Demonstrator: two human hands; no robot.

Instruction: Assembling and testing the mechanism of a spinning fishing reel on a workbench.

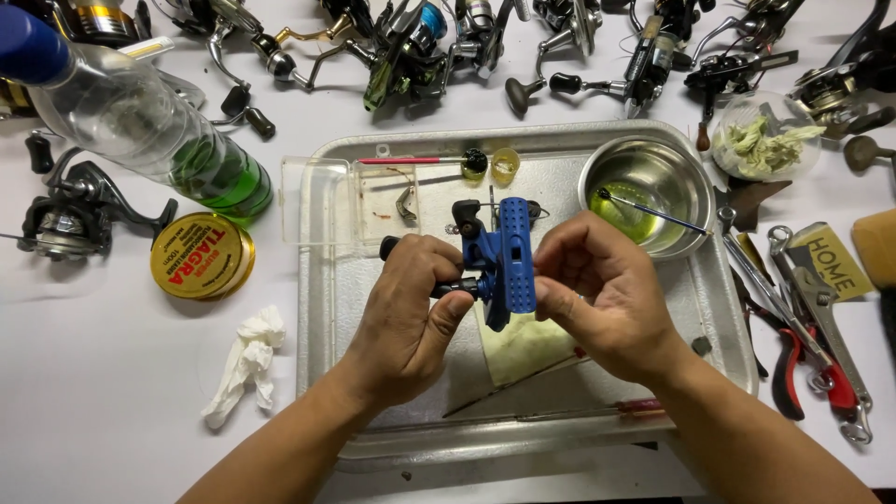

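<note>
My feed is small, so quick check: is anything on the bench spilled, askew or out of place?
Mostly orderly. The clear bottle of green liquid lies tipped on its side left of the metal tray, and a crumpled tissue sits loose on the table. No spill shows. Both hands, left hand and right hand, hold the blue reel body over the tray.

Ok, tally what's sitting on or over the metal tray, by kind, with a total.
Blue reel body, held by left hand and right hand: 1
Steel bowl: 1
Clear plastic box: 1
Yellowish cloth: 1
Small yellow cup: 1
Total: 5
</note>
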